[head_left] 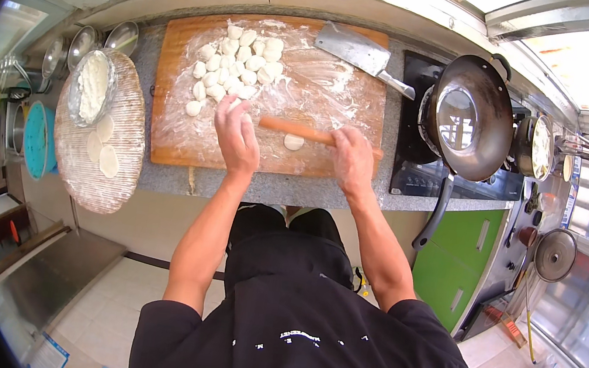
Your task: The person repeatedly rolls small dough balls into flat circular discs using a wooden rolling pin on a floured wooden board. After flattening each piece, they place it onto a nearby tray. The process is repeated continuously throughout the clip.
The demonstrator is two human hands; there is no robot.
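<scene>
A wooden rolling pin (294, 130) lies across the floured wooden board (167, 134). My right hand (351, 163) is closed over its right part, and the tip sticks out beyond the hand. At the pin's other end is my left hand (237, 135), with fingers bent over that end, which they hide. A small flattened dough disc (293, 142) shows just under the middle of the pin, between my hands. Many small white dough pieces (234, 64) are heaped right beyond my left fingers. A cleaver (355, 47) rests at the board's far right, its handle over the edge.
Left of the board, a round woven tray (104, 185) carries a bowl of white filling (91, 86) and several thin wrappers (108, 161). On the black stove (407, 176) at the right stands a wok (489, 146), its handle (435, 217) reaching past the counter edge. A pot (539, 153) is farther right.
</scene>
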